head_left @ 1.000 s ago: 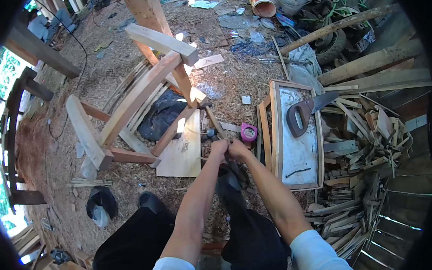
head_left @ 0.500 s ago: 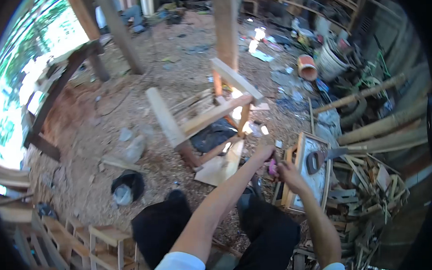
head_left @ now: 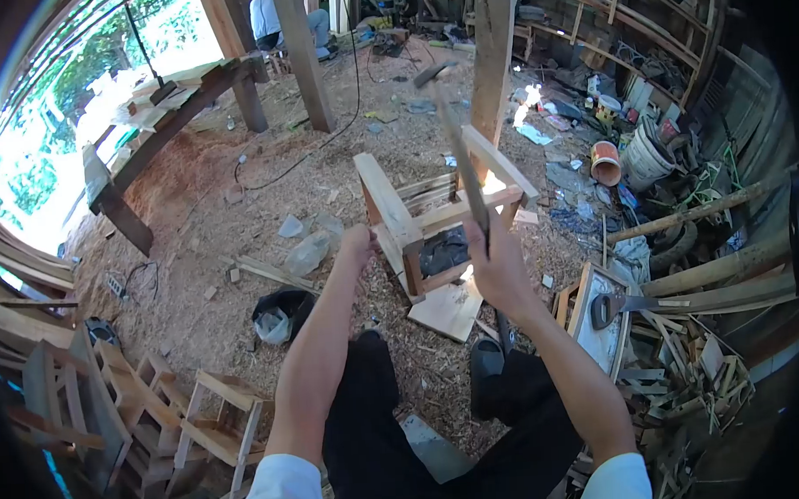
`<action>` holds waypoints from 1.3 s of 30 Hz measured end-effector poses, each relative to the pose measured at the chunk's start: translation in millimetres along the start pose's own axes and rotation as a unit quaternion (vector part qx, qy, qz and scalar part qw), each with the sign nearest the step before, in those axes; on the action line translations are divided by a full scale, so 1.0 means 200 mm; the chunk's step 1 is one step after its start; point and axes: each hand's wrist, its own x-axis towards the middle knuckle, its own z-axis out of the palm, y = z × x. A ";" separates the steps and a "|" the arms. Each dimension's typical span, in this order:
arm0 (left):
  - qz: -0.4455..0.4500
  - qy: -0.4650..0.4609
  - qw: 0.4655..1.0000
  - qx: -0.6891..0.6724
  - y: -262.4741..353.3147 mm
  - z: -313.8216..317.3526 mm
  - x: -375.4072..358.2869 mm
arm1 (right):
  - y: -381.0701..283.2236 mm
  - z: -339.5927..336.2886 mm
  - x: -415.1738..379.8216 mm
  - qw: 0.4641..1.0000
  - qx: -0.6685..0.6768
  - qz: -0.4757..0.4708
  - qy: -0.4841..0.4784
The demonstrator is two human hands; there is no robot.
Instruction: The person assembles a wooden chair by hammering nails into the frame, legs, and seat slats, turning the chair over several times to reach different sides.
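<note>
My right hand (head_left: 498, 267) is wrapped round the wooden handle of a hammer (head_left: 459, 149), held upright with its head at the top. My left hand (head_left: 358, 246) is closed beside the left side of a wooden stool frame (head_left: 385, 197); anything between its fingers is too small to make out. The frame lies tilted on the shavings-covered ground, with pale beams and darker legs. A flat pale board (head_left: 447, 312) lies under its near side.
A handsaw (head_left: 609, 310) rests on a framed panel (head_left: 590, 330) at the right. Small wooden stools (head_left: 220, 418) stand lower left. A black bag (head_left: 282, 317) lies left of my legs. A post (head_left: 495, 58) rises behind the frame. Another person (head_left: 266, 19) is far back.
My hands were together near the panel; now they are apart. The right has raised the hammer, and the left has moved to the frame's left side. The view has shifted.
</note>
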 end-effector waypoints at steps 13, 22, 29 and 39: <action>-0.057 -0.072 0.993 -0.078 -0.03 0.06 0.21 | 0.34 0.18 -0.04 0.987 -0.043 0.115 -0.103; -0.055 -0.039 0.997 -0.042 -0.08 0.12 0.25 | 0.46 0.24 -0.06 0.954 -0.126 0.156 -0.221; -0.120 -0.057 0.989 -0.070 0.04 0.09 0.08 | 0.34 0.28 -0.10 0.999 -0.031 0.030 -0.013; -0.095 -0.063 0.992 -0.055 -0.03 0.06 0.18 | 0.17 0.22 -0.04 0.994 -0.058 0.078 -0.059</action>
